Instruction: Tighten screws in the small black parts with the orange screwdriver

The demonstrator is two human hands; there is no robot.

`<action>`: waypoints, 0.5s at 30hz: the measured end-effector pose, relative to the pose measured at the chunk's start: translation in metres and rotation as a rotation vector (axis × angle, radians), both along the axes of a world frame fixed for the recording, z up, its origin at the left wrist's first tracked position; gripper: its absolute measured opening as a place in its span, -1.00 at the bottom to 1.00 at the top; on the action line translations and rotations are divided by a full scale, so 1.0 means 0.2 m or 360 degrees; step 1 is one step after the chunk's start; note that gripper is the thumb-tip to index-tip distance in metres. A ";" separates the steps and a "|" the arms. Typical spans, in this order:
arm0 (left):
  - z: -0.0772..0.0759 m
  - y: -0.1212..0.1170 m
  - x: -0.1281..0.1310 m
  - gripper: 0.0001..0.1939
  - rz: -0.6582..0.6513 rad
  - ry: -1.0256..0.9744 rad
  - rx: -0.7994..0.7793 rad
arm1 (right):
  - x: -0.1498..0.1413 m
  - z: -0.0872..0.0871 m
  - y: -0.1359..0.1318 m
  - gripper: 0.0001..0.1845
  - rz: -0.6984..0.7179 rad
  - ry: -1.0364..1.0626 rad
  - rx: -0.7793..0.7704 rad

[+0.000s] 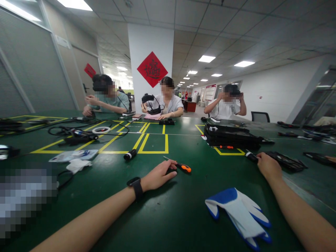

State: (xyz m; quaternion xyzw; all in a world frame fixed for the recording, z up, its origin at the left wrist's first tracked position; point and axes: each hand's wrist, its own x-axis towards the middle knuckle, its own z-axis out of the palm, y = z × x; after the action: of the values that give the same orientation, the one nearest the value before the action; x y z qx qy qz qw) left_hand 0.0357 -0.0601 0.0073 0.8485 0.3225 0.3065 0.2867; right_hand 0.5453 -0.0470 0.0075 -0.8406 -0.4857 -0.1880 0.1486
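Observation:
My left hand [159, 175], with a black band on its wrist, rests on the green table [168, 217], and its fingers curl over the black shaft of an orange-handled screwdriver [183, 167]. My right hand [267, 165] lies further right, closed around the end of a small black-and-white tool [251, 156] next to a flat black part [286, 161]. A pair of white and blue work gloves [240, 213] lies on the table between my forearms.
A black cylinder [130, 154] lies by yellow floor-tape squares. A black case [232, 135] with a small red screwdriver [225, 147] sits ahead right. Cables and a tape roll [101, 130] lie at left. Three people sit across the table.

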 end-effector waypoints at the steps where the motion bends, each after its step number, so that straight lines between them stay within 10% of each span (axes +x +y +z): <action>1: 0.00 0.00 0.00 -0.57 0.0003 0.0004 -0.0001 | 0.01 0.00 0.00 -0.65 0.0005 0.0006 -0.0003; 15: 0.00 -0.01 0.00 -0.57 0.0001 -0.0008 -0.0030 | -0.04 0.02 0.00 -0.65 0.0044 -0.0140 0.0013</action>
State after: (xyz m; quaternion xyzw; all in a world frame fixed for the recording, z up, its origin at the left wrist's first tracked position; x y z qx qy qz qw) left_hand 0.0353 -0.0615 0.0083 0.8449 0.3248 0.3056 0.2954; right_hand 0.5377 -0.0477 0.0120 -0.8241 -0.5026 -0.2246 0.1332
